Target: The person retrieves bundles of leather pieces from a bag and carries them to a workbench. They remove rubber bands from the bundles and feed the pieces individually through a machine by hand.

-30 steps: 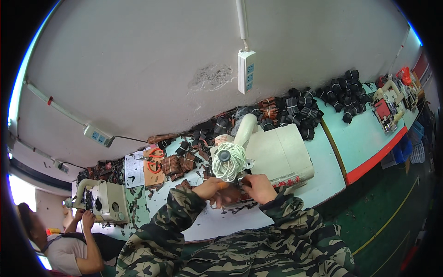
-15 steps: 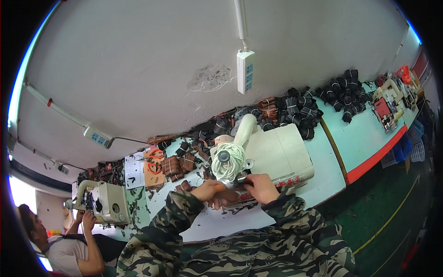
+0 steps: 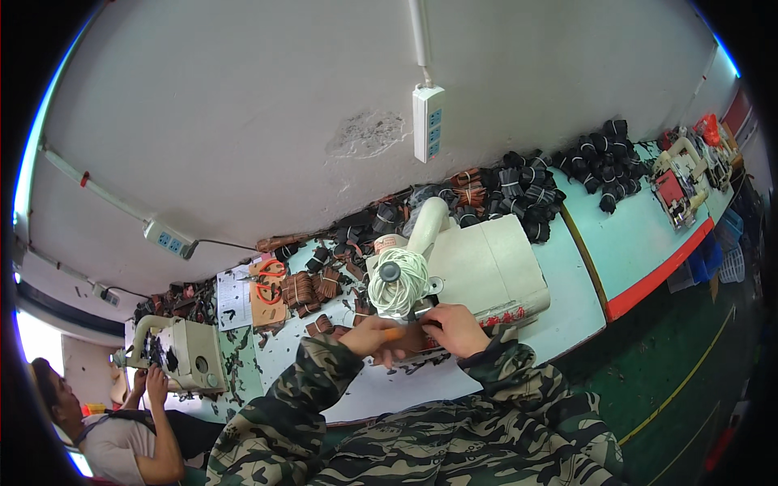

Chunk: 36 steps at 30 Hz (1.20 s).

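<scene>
A cream bench machine (image 3: 490, 259) with a coil of pale cord (image 3: 399, 283) at its head stands before me. Just under that head, my left hand (image 3: 373, 337) has its fingers curled inward, an orange piece (image 3: 394, 334) showing at them. Something brownish and blurred lies by these fingertips; its kind cannot be made out. Against the machine's front, close to a small metal part, my right hand (image 3: 456, 330) is bent with thumb and forefinger pinched together. Whatever is in that pinch is hidden.
Bundled brown strips (image 3: 300, 293) and orange-handled scissors (image 3: 270, 283) lie left of the machine. Tied black bundles (image 3: 527, 190) pile up behind it. A person (image 3: 113, 437) works at another machine (image 3: 190, 356) on the left. Dark scraps litter the bench (image 3: 356, 397).
Both hands stay by the machine's head, with slight finger movement. The left hand's fingers sit a little lower and more open to view. The whole picture has shifted slightly left.
</scene>
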Each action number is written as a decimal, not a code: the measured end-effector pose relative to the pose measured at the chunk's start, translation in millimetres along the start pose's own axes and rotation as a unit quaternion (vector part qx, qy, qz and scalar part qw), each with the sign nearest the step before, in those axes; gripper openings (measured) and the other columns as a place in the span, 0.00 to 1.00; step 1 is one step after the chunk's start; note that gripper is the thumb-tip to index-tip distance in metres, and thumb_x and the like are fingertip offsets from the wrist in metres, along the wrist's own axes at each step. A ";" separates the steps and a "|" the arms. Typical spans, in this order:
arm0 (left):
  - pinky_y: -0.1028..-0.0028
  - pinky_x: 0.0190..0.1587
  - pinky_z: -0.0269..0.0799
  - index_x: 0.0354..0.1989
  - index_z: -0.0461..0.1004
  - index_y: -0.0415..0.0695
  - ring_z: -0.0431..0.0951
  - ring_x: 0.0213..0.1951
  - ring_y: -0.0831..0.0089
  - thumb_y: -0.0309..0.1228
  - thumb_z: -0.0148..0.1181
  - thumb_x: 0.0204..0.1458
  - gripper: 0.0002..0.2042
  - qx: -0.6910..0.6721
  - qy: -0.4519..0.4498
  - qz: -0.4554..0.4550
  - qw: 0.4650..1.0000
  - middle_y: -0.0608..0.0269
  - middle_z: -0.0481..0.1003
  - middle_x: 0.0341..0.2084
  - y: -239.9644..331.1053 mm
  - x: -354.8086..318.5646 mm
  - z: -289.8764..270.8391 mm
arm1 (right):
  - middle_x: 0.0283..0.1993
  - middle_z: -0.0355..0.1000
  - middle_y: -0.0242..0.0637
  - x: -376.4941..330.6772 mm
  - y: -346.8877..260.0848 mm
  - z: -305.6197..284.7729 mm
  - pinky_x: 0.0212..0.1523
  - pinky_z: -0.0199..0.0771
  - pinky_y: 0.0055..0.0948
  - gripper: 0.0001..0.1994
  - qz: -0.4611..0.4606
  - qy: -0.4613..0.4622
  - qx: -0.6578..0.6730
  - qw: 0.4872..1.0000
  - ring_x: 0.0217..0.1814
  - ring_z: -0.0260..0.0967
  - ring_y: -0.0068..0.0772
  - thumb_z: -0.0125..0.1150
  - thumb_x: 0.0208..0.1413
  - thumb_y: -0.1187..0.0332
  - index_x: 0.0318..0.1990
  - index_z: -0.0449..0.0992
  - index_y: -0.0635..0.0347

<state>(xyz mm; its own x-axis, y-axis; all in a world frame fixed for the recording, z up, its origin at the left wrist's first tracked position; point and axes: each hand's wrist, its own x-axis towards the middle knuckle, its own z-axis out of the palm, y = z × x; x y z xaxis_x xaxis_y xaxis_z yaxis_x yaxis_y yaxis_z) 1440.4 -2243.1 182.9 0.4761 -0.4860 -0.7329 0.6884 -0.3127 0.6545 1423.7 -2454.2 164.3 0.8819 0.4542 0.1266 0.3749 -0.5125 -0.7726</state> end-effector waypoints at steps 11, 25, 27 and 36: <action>0.80 0.07 0.58 0.40 0.68 0.38 0.69 0.10 0.77 0.29 0.39 0.55 0.11 -0.013 0.052 0.014 0.998 0.60 0.71 0.15 -1.1 -5.5 -5.6 | 0.30 0.70 0.47 -3.2 -3.2 1.2 0.36 0.67 0.38 0.10 0.050 0.036 0.014 0.998 0.33 0.67 0.50 0.56 0.42 0.71 0.34 0.71 0.63; 0.81 0.13 0.64 0.38 0.68 0.34 0.71 0.12 0.76 0.32 0.42 0.54 0.13 0.037 0.112 0.049 0.992 0.57 0.73 0.19 -8.6 6.0 4.1 | 0.29 0.68 0.47 -6.5 -5.2 -11.0 0.35 0.67 0.37 0.08 0.089 0.012 0.105 0.990 0.32 0.67 0.48 0.56 0.41 0.71 0.31 0.73 0.62; 0.81 0.13 0.64 0.37 0.69 0.34 0.70 0.12 0.76 0.32 0.42 0.54 0.13 0.039 0.083 0.057 0.994 0.57 0.73 0.19 -10.1 7.4 0.8 | 0.31 0.70 0.46 -2.5 -8.0 -2.5 0.35 0.68 0.33 0.10 0.035 -0.004 0.026 0.999 0.33 0.68 0.46 0.56 0.42 0.72 0.33 0.72 0.68; 0.81 0.12 0.62 0.34 0.69 0.33 0.69 0.10 0.77 0.30 0.41 0.55 0.12 0.041 0.134 0.085 0.987 0.59 0.71 0.16 3.5 4.6 23.7 | 0.31 0.69 0.49 -10.4 0.2 -12.1 0.36 0.69 0.32 0.14 0.107 -0.005 0.135 0.985 0.32 0.68 0.51 0.57 0.43 0.73 0.39 0.70 0.67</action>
<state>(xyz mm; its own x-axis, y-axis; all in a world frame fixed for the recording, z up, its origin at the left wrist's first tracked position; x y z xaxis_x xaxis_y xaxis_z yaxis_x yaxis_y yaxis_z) 1432.0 -2265.7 186.2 0.7155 -0.3072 -0.6274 0.5455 -0.3153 0.7765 1418.1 -2467.9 170.3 0.9287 0.3656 -0.0620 0.0906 -0.3858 -0.9181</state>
